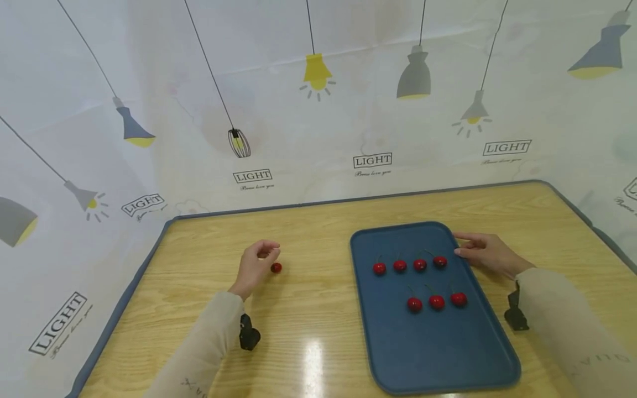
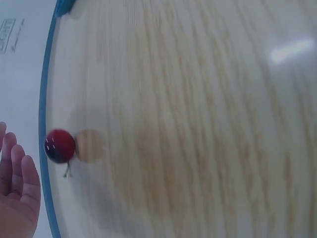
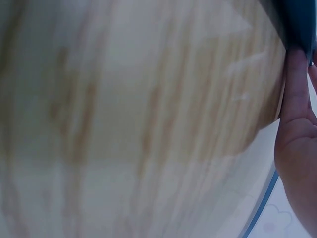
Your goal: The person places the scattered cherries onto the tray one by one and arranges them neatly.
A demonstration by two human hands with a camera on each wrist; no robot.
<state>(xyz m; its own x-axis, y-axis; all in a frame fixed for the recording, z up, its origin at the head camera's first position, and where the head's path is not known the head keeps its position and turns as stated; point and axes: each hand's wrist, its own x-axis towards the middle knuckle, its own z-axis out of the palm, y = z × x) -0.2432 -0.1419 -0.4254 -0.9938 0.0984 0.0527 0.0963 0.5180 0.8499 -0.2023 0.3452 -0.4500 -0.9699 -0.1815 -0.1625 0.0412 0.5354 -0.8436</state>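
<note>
A single red cherry (image 1: 276, 267) lies on the table at the left, its short stem visible in the left wrist view beside the cherry (image 2: 60, 146). Close over it is my left hand (image 1: 255, 266), fingers loosely bent and nothing between them; the left wrist view shows a gap between fingertips and fruit. On the right stands a blue tray (image 1: 443, 354) carrying two rows of red cherries with stems, including a back-row cherry (image 1: 400, 266) and a front-row cherry (image 1: 437, 302). My right hand (image 1: 490, 254) touches the tray's right rim with extended thumb and fingers.
The light wood table (image 1: 308, 309) has a blue edging (image 1: 239, 210) along its back and sides. Behind it hangs a white sheet (image 1: 338, 121) printed with lamps. Dark wrist devices, the left one (image 1: 249, 333) and the right one (image 1: 516, 309), sit below the sleeves.
</note>
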